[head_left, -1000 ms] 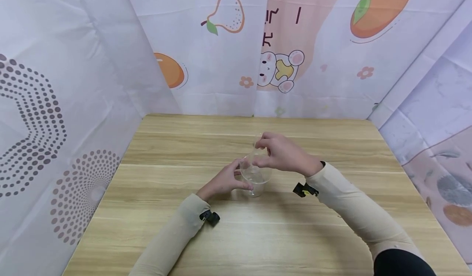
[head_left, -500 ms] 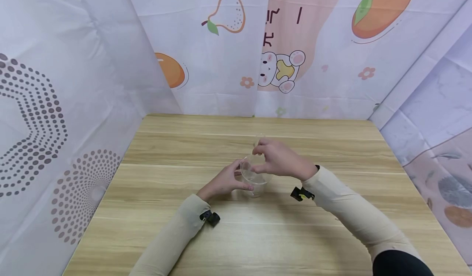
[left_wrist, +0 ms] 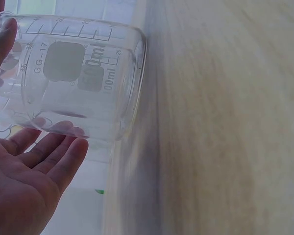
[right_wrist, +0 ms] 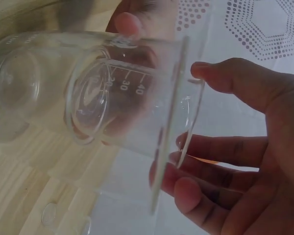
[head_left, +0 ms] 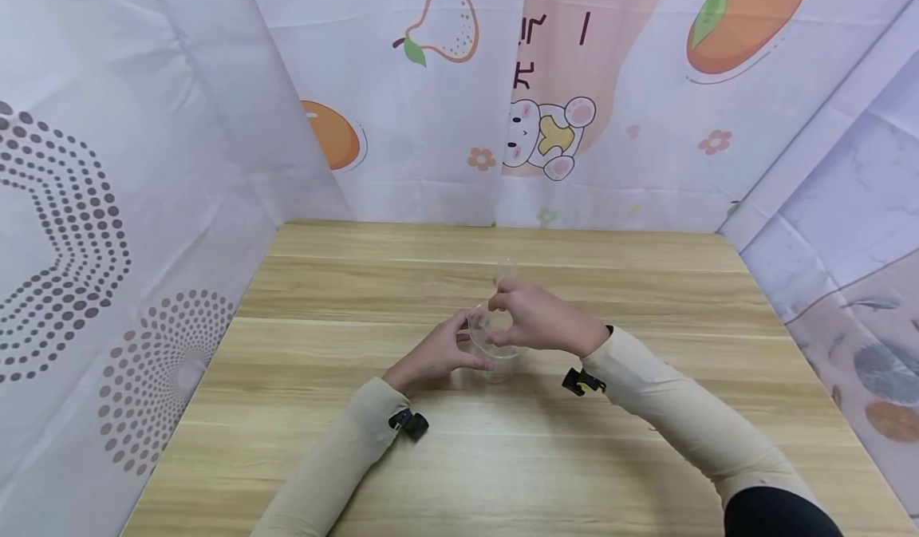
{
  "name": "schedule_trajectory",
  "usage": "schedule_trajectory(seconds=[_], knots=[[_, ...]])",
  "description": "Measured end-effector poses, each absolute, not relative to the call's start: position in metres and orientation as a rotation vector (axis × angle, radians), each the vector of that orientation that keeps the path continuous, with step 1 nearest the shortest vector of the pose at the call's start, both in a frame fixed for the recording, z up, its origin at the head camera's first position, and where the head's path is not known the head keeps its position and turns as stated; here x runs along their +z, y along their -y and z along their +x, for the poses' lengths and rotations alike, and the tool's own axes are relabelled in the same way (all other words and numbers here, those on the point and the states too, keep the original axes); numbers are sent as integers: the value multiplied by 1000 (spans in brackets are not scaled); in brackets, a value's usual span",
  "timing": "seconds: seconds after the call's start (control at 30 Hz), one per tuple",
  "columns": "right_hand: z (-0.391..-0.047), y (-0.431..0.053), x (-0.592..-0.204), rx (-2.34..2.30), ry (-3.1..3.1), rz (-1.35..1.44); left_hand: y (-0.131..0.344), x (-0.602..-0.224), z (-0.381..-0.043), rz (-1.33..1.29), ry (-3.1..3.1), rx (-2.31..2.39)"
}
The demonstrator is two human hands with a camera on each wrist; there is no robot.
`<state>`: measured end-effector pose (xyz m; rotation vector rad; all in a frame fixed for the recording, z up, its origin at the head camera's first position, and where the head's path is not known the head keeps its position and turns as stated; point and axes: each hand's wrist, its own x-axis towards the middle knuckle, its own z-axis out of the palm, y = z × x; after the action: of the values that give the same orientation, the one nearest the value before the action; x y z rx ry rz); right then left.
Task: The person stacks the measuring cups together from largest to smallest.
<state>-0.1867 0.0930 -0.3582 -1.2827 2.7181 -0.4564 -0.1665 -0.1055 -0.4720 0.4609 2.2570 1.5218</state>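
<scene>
"Larger glass beaker (left_wrist: 68,68), the one marked GG-17: where is it?"

"Upright on the wooden table (head_left: 502,457), between the two hands. The left hand (head_left: 436,353) curls round it, thumb on the near side, fingers on the far side."

"And the right hand (head_left: 542,319)?"

"Spread fairly wide over the mouth, holding the rim of the smaller glass beaker (right_wrist: 187,110) between thumb and fingertips. That one sits inside the larger, its rim just proud of the outer rim."

"So which step is this?"

"Nesting one beaker in the other, I'd judge, and near its end. Whether the inner base touches anything, I can't tell; too many clear walls overlap."

"What would the next move call for?"

"A steady left hand, I'd say, and the right letting the smaller one down gently until it's supported before loosening."

"Anything else nearby?"

"Clear glassware (head_left: 506,269) just beyond the right hand, kind uncertain."
</scene>
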Motion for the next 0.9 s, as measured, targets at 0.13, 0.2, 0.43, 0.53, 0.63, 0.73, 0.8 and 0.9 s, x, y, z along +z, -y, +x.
schedule_trajectory(seconds=[0.13,0.2,0.43,0.53,0.63,0.73,0.8,0.9], knots=[[-186,-92,-362,-413,-2723,-1306,106,-472,-166,455,-2254,1522],[-186,-91,-363,-391,-2726,-1321,106,-471,-166,454,-2255,1526],[-184,-91,-365,-319,-2742,-1308,106,-472,-166,467,-2251,1526],[-184,-90,-367,-286,-2752,-1295,106,-472,-166,462,-2247,1529],[-184,-88,-370,-253,-2766,-1275,106,-472,-166,451,-2252,1529],[-183,-87,-372,-219,-2775,-1248,105,-472,-166,446,-2254,1532],[-183,-85,-373,-185,-2780,-1230,105,-473,-166,444,-2251,1533],[-181,-83,-373,-137,-2787,-1212,105,-473,-166,442,-2244,1534]])
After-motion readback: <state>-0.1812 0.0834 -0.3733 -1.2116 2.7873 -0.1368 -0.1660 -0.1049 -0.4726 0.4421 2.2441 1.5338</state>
